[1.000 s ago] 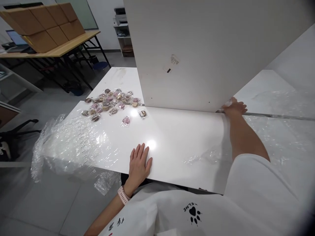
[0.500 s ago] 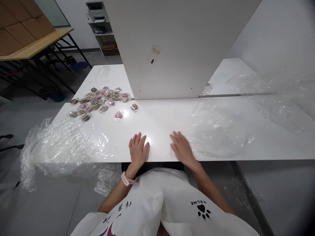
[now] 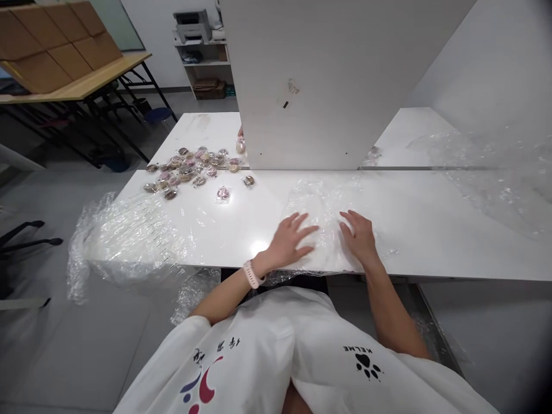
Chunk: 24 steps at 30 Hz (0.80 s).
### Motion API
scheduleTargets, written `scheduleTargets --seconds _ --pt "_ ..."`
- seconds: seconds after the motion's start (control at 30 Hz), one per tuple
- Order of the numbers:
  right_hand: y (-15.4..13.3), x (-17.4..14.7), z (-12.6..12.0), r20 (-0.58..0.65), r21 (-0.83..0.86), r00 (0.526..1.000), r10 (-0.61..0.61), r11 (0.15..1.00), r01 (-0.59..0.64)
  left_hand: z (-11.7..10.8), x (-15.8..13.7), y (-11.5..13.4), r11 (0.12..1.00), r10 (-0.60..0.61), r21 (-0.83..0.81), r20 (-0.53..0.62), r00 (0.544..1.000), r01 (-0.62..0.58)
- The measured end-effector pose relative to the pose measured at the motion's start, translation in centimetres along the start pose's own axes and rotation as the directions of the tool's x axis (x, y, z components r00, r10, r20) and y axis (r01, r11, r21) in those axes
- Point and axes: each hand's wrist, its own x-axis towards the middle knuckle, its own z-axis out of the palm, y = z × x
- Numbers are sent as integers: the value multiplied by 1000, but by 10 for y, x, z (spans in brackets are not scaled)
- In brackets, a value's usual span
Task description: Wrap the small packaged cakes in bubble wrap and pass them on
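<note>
A clear plastic sheet [image 3: 324,201] lies crinkled on the white table, its lower part hanging over the front edge. On its left part rests my left hand [image 3: 290,240], fingers spread, a pale pink watch band on the wrist. My right hand [image 3: 359,234] touches the sheet's right part with fingers apart and bent a little. Neither hand grips anything. To the left, several small round items in clear wrappers [image 3: 187,172] lie in a loose group, with a pink one [image 3: 223,194] and a brown one [image 3: 249,181] apart from it.
A pile of clear plastic [image 3: 133,236] hangs over the table's left front edge. A tall white partition [image 3: 328,86] stands behind the table [image 3: 452,230]. More plastic film [image 3: 495,184] lies at right. Another person's hand [image 3: 240,132] shows beside the partition, at a wrapped item.
The plastic sheet has shifted left in front of me. Both hands have moved right, the left one now on the sheet. Another person's hand has appeared beside the partition.
</note>
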Motion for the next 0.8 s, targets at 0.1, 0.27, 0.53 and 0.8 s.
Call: scheduleTargets --seconds 0.1,0.27,0.53,0.8 --pt "21 -10 20 102 -184 994 36 983 -17 26 22 -11 999 29 -21 154 988 -26" --pt "28 -24 21 120 -307 987 105 950 -64 -16 -3 -49 963 -268 10 -13 963 268" --pt "28 -21 29 95 -390 994 58 921 -17 -132 -19 -113 488 -445 509 -554 704 709" --pt "28 -21 30 67 -413 997 39 911 -8 -132 52 -150 536 -407 574 -467 785 619"
